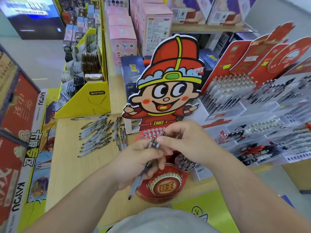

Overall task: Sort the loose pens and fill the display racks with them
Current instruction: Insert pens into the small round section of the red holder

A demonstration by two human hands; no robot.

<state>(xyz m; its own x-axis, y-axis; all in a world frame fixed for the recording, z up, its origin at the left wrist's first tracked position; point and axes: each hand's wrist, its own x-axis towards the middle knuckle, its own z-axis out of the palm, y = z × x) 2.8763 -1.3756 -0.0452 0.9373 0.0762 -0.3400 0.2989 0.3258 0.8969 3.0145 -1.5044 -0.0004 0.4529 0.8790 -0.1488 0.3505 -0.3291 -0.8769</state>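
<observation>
The left hand [134,165] grips a few pens [137,182] as a bundle, while the right hand [185,142] pinches one, probably for the red rack [148,134].

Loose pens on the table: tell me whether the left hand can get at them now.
Probably yes: the loose pens lie on open table left of the left hand, nothing between. But it grips a bundle of pens.
</observation>
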